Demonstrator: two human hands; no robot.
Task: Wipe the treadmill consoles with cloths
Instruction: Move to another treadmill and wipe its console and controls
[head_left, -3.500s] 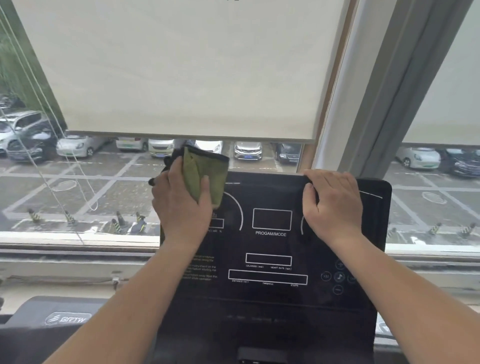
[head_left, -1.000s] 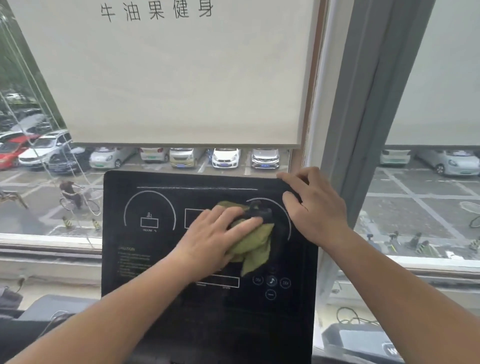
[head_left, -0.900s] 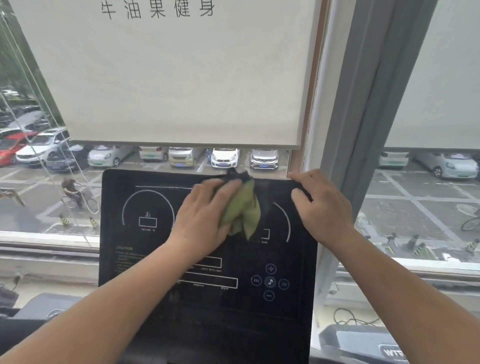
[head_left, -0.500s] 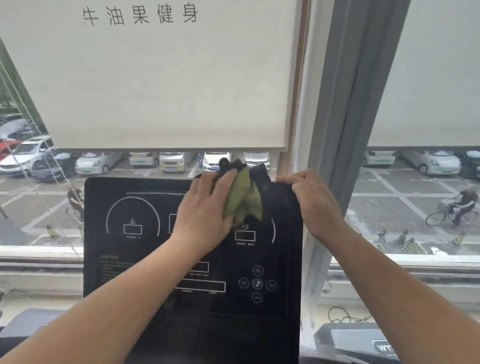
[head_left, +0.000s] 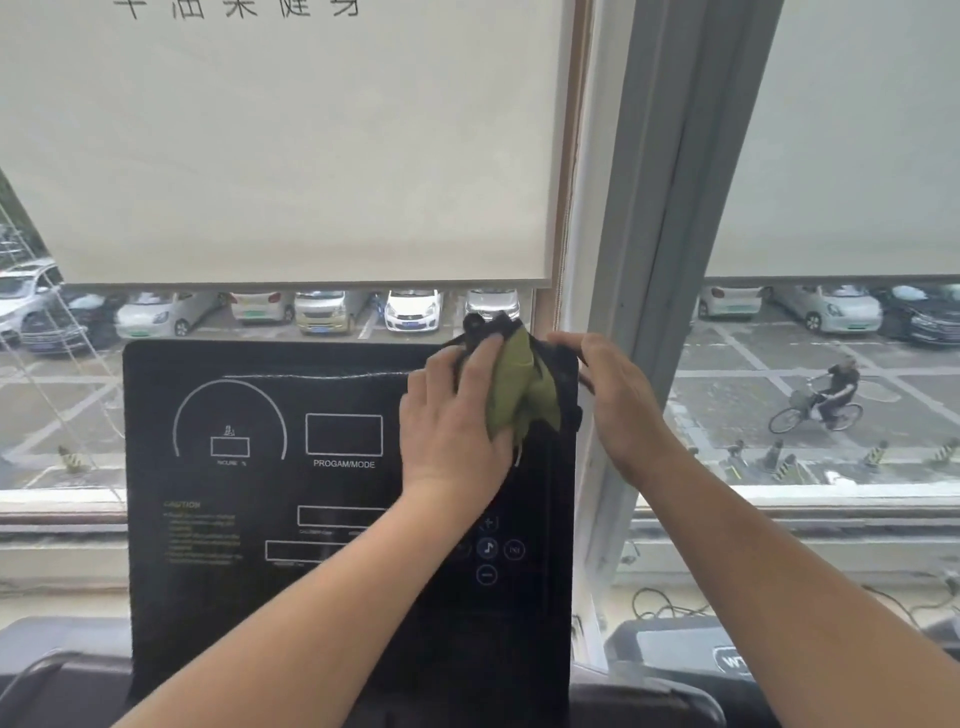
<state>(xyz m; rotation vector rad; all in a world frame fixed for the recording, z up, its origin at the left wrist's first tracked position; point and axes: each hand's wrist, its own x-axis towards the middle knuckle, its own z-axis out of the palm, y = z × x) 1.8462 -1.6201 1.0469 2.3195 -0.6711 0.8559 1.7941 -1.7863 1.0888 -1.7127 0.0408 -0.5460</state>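
A black treadmill console (head_left: 249, 597) with white outlines and touch buttons stands upright in front of me. My left hand (head_left: 452, 426) holds a bunched olive-green cloth (head_left: 519, 395) with a dark edge and presses it against the console's upper right corner. The cloth's top pokes above the console's upper edge. My right hand (head_left: 618, 400) grips the console's right edge near the top corner, fingers curled over it. The right side of the panel is partly hidden by my left hand and forearm.
A window with a cream roller blind (head_left: 291, 156) is right behind the console, and a grey window post (head_left: 654, 260) rises beside its right edge. Part of another treadmill (head_left: 675, 654) and loose cables (head_left: 665, 603) lie at the lower right.
My left hand has slid the cloth from the console's middle up and right to the top right corner. My right hand has stayed on the right edge. The view has shifted slightly.
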